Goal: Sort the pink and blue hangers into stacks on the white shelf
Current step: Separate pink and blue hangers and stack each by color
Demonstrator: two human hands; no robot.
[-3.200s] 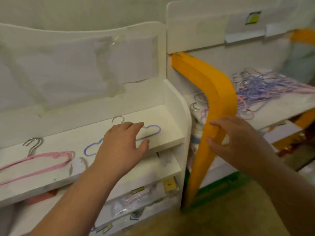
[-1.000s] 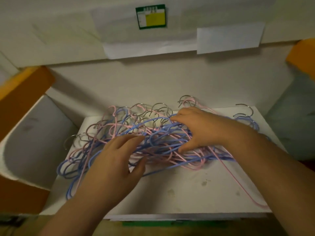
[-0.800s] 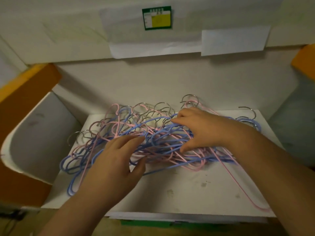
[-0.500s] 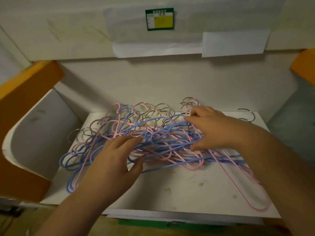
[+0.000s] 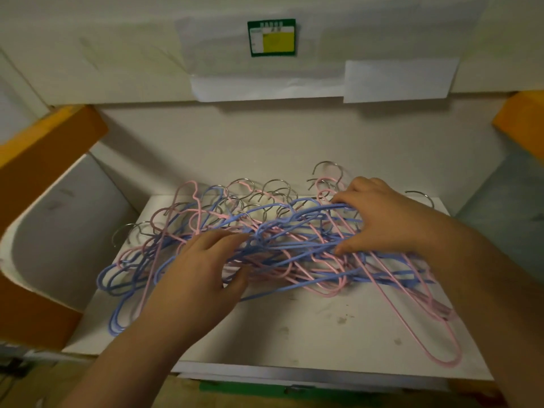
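Since half a second ago the right hand (image 5: 379,219) has slid toward the right end of the tangled heap of pink and blue wire hangers with silver hooks (image 5: 265,245), and one long pink wire hanger (image 5: 412,313) now trails further out toward the front right corner of the white shelf board (image 5: 309,328). The left hand (image 5: 203,272) has scarcely moved. Judgement: separation of one hanger from the heap is under way, but no hanger is yet free.

Grip, right hand: fingers curled over a bundle of blue strands at the heap's right end, thumb beneath; closed on them. Which single hanger it holds cannot be told.

Grip, left hand: fingers spread flat on the heap near its middle, thumb at the front edge of the tangle, pressing down rather than closing; it appears to pin the heap.

Contents: the shelf board carries the whole unsorted heap, spanning from the left edge almost to the right, hooks toward the back wall. The front strip is bare, with scuff marks. No sorted stacks are in view. A green and yellow label (image 5: 271,38) sits on the panel above.
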